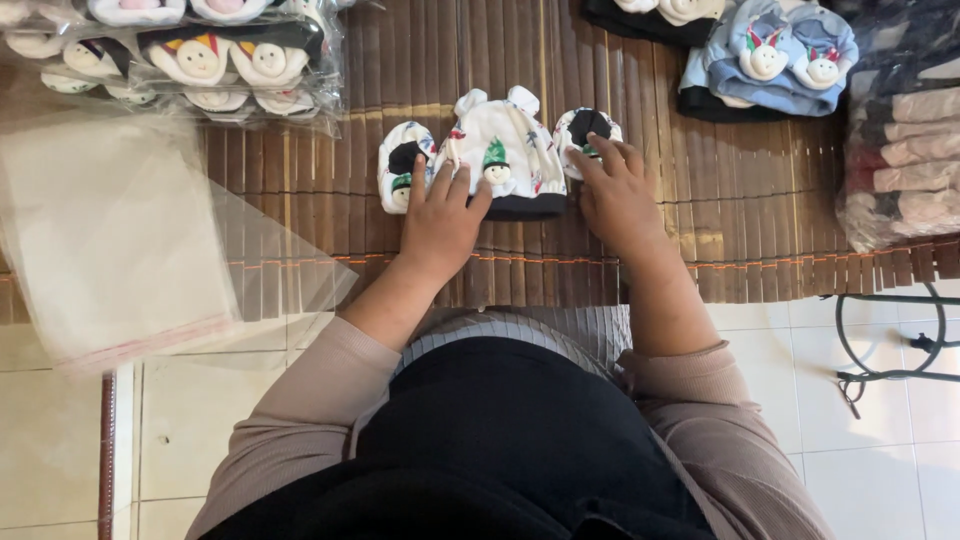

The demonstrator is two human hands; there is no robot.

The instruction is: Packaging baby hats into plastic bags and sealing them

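left hand lies flat, fingers spread, on the white baby hat. right hand, fingers loosely open, touches a bootie (better squared against the hat, i'd say).

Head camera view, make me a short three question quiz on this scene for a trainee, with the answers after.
1. True or false: the left hand rests on the white baby hat with the black band.
2. What is the right hand touching? A) a white and black mitten B) the blue hats C) the clear plastic bags
3. What surface do the hat and the other mitten lie on?

Key
1. True; its fingertips lie on the hat's lower left edge.
2. A; the mitten right of the hat.
3. A brown slatted bamboo mat laid over a tiled floor.
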